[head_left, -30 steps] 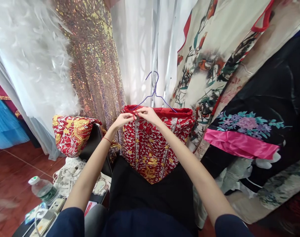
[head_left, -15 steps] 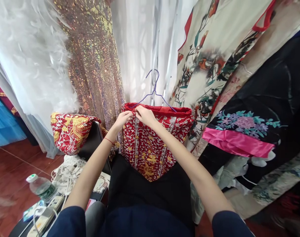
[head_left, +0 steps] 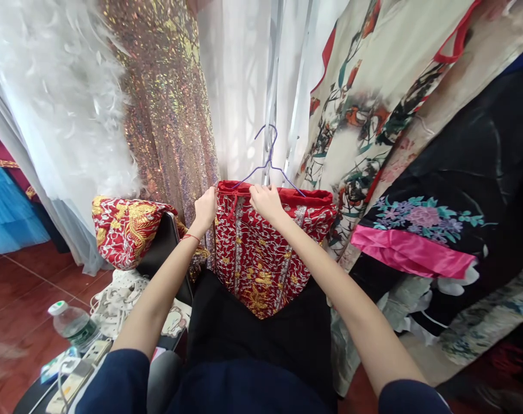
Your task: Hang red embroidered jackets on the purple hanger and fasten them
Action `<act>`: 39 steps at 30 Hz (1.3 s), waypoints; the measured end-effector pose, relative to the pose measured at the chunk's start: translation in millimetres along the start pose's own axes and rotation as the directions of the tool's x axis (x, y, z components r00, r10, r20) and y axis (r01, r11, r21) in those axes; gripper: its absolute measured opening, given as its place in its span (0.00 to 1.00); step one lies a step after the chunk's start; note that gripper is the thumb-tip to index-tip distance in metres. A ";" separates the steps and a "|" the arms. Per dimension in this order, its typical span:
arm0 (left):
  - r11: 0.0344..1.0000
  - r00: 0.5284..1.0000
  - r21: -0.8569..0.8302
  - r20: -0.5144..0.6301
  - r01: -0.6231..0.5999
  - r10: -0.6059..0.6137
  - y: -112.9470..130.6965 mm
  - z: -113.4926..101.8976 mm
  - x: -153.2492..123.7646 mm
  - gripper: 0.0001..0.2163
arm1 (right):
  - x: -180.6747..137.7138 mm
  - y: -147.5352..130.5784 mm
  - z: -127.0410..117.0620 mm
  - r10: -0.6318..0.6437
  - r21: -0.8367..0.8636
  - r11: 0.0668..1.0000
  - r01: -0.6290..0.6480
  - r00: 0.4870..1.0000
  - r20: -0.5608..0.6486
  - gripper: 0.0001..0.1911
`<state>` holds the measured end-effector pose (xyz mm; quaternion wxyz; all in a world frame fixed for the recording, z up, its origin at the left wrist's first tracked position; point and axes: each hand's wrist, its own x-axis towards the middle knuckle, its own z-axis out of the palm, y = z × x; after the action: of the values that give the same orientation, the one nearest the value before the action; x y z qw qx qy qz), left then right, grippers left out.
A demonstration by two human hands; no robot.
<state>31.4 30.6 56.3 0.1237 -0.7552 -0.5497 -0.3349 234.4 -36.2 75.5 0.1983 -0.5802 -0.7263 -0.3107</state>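
Note:
A red garment [head_left: 261, 253] with gold and silver embroidery, which looks like a skirt, hangs in front of my lap. Its plain red waistband [head_left: 317, 197] runs along the top, and a thin red tie [head_left: 233, 206] is knotted near the left end. My left hand [head_left: 206, 207] is closed on the garment's upper left edge. Just right of the tie, my right hand [head_left: 265, 202] grips the waistband, fingers curled over the top. A purple wire hanger [head_left: 270, 155] has its arms tucked inside the waistband; its hook stands up free of both hands.
On the left, a folded red-and-gold embroidered piece [head_left: 130, 230] lies over a dark support. Below it are tangled white cords [head_left: 121, 305], a water bottle [head_left: 72, 325] and a power strip [head_left: 78, 376]. A sequin dress [head_left: 166, 98] and a black garment [head_left: 460, 167] hang alongside.
My hands have moved apart from the knot at the waistband. The left went left to the edge and the right went right along the band, leaving the tie in view.

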 end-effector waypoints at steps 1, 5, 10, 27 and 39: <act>1.000 1.000 0.020 0.005 -0.002 0.002 -0.3 -0.2 2.1 0.16 | -1.0 0.3 -1.3 -0.023 -0.012 1.000 0.023 1.000 0.004 0.17; 0.998 0.999 0.070 0.038 0.004 -0.007 -2.2 -2.2 13.8 0.15 | -7.9 2.8 -6.9 -0.112 -0.063 0.992 0.112 0.994 0.006 0.20; 0.990 0.996 0.139 0.092 -0.028 0.015 4.3 -8.6 26.5 0.17 | -16.8 7.1 -12.5 -0.129 -0.101 0.986 0.129 0.992 0.005 0.20; 0.913 0.915 -0.148 0.082 -0.381 0.395 -26.4 -3.8 60.4 0.12 | -101.3 155.0 -70.5 -0.062 -0.144 0.987 0.073 0.995 0.076 0.17; 0.956 0.995 -0.284 0.040 -0.075 0.089 -23.6 -2.7 58.5 0.16 | -79.1 167.1 -44.3 0.218 0.170 0.964 -0.204 0.974 -0.068 0.14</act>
<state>18.8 81.4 91.6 0.0143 -0.7957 -0.4677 -0.3845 412.3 -101.0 93.4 0.3080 -0.6221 -0.6741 -0.2524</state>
